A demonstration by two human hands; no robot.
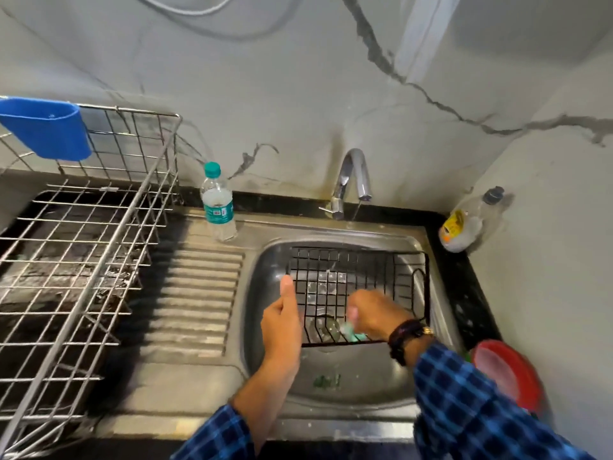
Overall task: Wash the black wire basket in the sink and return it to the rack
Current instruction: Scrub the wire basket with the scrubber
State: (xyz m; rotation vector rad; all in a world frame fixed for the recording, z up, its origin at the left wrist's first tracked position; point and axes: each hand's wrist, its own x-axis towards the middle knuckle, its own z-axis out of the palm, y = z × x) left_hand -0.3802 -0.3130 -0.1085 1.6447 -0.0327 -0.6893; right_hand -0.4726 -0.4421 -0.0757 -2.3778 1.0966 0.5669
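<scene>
- Nearest me, two sleeves of a blue checked shirt are reaching in over the counter edge, and a red round dish (507,373) is sitting at the right, beside the right forearm.
- The left hand (282,323) is gripping the left edge of the black wire basket (358,270), with the thumb lying straight up along the wire (the other fingers are tucked out of sight behind the palm).
- The right hand (374,315), with a dark wristband (409,335) on it, is clenching a green scrub pad (353,333) and pressing it to the basket's near corner; the hand is blurring.
- The basket is lying inside the basin of the steel sink (265,287), over the drain, its right end close against the basin's right wall.
- To the left, the ridged drainboard (199,293) is lying between the basin and the steel wire dish rack (83,244), which is standing well apart from the basket.
- A clear water bottle (217,204) with a teal cap is standing upright at the drainboard's back corner.
- A nearly empty dish-soap bottle (464,224) is leaning in the far right corner.
- The chrome faucet (353,177) is running a thin stream into the basin.
- A blue plastic holder (46,127) is hanging on the rack's far rail.
</scene>
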